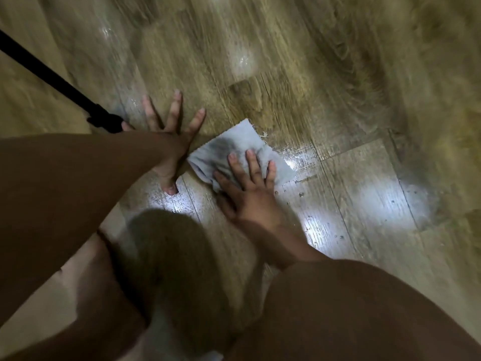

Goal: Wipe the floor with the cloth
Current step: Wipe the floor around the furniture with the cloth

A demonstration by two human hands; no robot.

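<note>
Down at the bottom of the frame, two brown sleeves fill the corners, and between them a dark shadow falls over the wooden floor [351,199]. Moving up to the middle, the right hand [250,194] lies flat with fingers spread, palm pressing down on the cloth [242,149]; no pinch here, the grip is wide and bears on the fabric from above rather than closing round it. The cloth sits at centre frame, a pale grey rag lying crumpled and partly folded, with a dark smudge on its upper side. It looks soft, light and limp, probably damp, so it should bunch and slide easily; a flat palm over its middle seems the best hold, with fingertips pinning the far edge. Just left of it, the left hand [169,142] is splayed wide on bare floor, holding nothing, likely bracing. Water droplets [302,194] and a wet sheen glint right of the cloth, so the boards are probably slippery. Further off, upper left, a black pole [52,76] slants in.
</note>
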